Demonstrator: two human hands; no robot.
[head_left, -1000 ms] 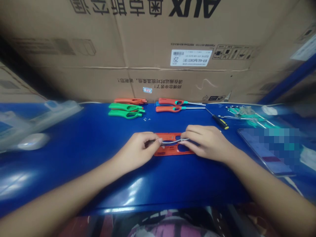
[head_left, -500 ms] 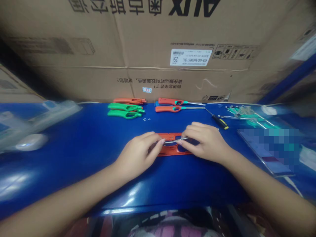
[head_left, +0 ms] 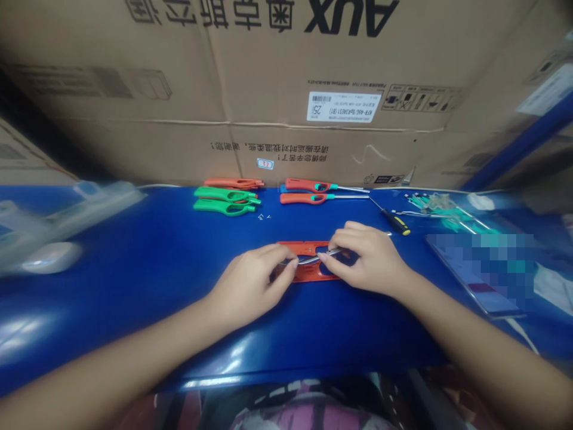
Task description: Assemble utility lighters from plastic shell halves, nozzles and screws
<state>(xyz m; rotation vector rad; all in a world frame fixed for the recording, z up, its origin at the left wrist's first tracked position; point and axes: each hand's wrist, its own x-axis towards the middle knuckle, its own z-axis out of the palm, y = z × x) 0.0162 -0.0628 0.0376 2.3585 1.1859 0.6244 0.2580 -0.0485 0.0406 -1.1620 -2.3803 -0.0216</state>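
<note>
Both hands meet over two orange lighter casing halves (head_left: 308,277), which lie flat on the table with their hollow insides up. My left hand (head_left: 257,278) is closed, thumb and fingers pinching one end of a thin silvery rod (head_left: 308,260). Farther along the same rod, my right hand (head_left: 369,257) is closed on it; a bright tip juts out beyond those fingers on the right. My fingers hide parts of the rod and of the casing. Whether it touches the casing, I cannot tell.
Behind lie green casings (head_left: 224,207), orange casings (head_left: 233,182) and orange lighters with metal tubes (head_left: 304,198). A black and yellow screwdriver (head_left: 396,221) lies right, near loose teal and metal parts (head_left: 441,209) and a phone (head_left: 474,280). A cardboard box (head_left: 179,131) walls the back.
The view has shifted slightly. Between my fingers the silvery rod now looks straighter and tilts up to the right. Both hands keep their pinch in nearly the same place.
</note>
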